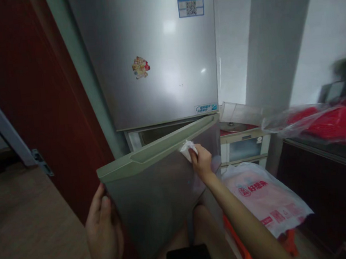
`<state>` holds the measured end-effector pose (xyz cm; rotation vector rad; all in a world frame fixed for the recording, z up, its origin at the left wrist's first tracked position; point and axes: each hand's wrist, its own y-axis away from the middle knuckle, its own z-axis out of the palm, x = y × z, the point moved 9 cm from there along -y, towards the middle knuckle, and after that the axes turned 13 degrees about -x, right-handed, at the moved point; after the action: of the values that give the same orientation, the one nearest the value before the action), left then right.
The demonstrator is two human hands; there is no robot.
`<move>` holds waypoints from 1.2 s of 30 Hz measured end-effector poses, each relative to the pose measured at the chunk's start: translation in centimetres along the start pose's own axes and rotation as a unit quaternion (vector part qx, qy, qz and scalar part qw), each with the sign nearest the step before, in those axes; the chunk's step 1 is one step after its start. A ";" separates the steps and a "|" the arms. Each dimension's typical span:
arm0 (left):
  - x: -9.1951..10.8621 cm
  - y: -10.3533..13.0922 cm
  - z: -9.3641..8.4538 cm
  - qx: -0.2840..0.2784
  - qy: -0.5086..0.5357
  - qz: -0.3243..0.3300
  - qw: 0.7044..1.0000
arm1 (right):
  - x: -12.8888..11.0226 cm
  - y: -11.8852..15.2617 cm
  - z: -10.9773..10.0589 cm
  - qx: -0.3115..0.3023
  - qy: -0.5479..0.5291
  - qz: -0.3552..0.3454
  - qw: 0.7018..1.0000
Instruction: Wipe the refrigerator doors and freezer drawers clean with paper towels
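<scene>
The lower fridge door (161,192) stands partly open, a pale green trim with a recessed handle along its top edge. My right hand (201,161) is closed on a crumpled white tissue (187,146), pressed against the door front just under that trim. At the door's free edge on the left is my left hand (104,227), its fingers around the edge near the top corner. Above, the silver upper fridge door (160,65) is closed, with a colourful sticker (141,67) on it.
A red-brown door (33,98) stands at the left. On the right, a white printed plastic bag (260,194) rests on something orange, below a small drawer unit (245,148). Red items in clear plastic (330,123) lie on a dark cabinet.
</scene>
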<state>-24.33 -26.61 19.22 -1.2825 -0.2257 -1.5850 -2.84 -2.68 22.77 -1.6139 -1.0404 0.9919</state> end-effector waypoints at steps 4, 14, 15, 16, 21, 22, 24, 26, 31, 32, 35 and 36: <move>-0.2 0.3 -0.3 0.018 -0.061 -0.025 0.998 | 3.2 -0.1 0.1 -0.001 -0.026 0.090 0.996; 0.0 0.2 -0.8 0.019 -0.106 -0.050 0.993 | 10.8 2.4 -4.4 0.101 -0.116 0.287 0.946; 0.0 0.2 -0.8 0.020 -0.104 -0.049 0.993 | 12.6 2.7 -5.6 0.128 -0.112 0.305 0.937; 0.0 0.2 -0.7 0.019 -0.097 -0.047 0.994 | 14.3 2.9 -6.7 0.153 -0.106 0.321 0.929; -0.6 0.3 -0.8 0.031 -0.057 -0.069 0.995 | 20.6 2.6 -11.0 0.235 -0.056 0.359 0.901; -0.6 0.3 -0.7 0.030 -0.058 -0.071 0.995 | 21.4 2.2 -11.2 0.237 -0.051 0.360 0.901; -0.7 0.2 -0.7 0.027 -0.064 -0.072 0.995 | 22.8 1.2 -10.5 0.225 -0.052 0.363 0.902; -0.8 0.0 -1.0 0.030 -0.071 -0.072 0.994 | 24.1 0.1 -8.7 0.196 -0.066 0.372 0.905; -1.0 -0.2 -1.4 0.013 -0.090 -0.073 0.993 | 27.1 -1.6 -2.6 0.120 -0.127 0.398 0.900; -0.9 -0.2 -1.3 0.008 -0.088 -0.072 0.993 | 27.4 -1.7 -1.7 0.108 -0.138 0.400 0.899; -1.1 0.0 -1.1 0.005 -0.063 -0.072 0.995 | 28.1 -1.6 -0.1 0.084 -0.156 0.402 0.898; -1.3 0.0 -1.1 0.009 -0.059 -0.072 0.996 | 28.3 -1.4 0.1 0.079 -0.158 0.403 0.898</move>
<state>-25.18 -26.62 17.74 -1.3740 -0.4137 -1.6255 5.59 24.27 20.32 -1.8063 -0.4314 1.8859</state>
